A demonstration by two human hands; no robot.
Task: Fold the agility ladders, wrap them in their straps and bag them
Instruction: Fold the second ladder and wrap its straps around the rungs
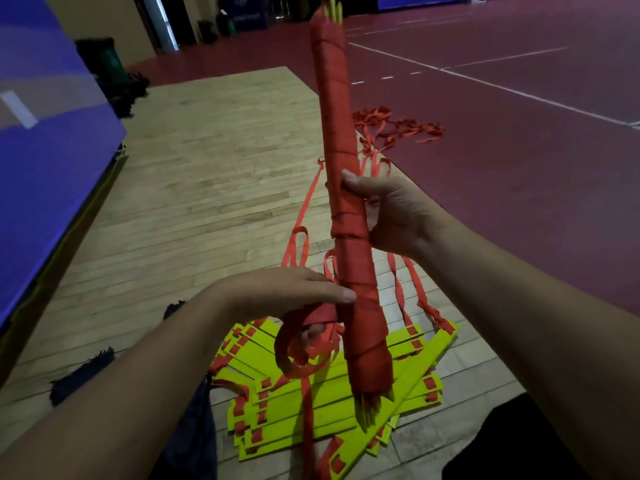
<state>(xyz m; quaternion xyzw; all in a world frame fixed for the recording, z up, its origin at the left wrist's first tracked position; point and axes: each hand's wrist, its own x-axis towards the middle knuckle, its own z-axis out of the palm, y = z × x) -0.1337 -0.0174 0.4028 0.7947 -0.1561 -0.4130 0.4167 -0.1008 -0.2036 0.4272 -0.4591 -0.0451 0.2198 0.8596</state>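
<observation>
Pale wooden floorboards run up the middle of the frame, meeting a dark red court with white lines across the upper right. A blue padded mat fills the left edge, with a green bin behind it at upper left.

At the centre, a person holds a wrapped ladder bundle nearly upright, its top leaning slightly left. It is wound from end to end in red strap, and yellow-green rung tips poke out at both ends. The right hand grips it about halfway along, thumb across the front and fingers curled behind. The left hand sits lower: its thumb presses against the bundle's side, while its fingers are curled round a loose strap that loops out below the hand.

Beneath the bundle, at lower centre, a fanned pile of yellow-green ladder rungs lies on the boards with red straps trailing from it. More tangled red straps lie on the red court, just right of the bundle's upper half. Dark fabric lies on the boards at lower left.
</observation>
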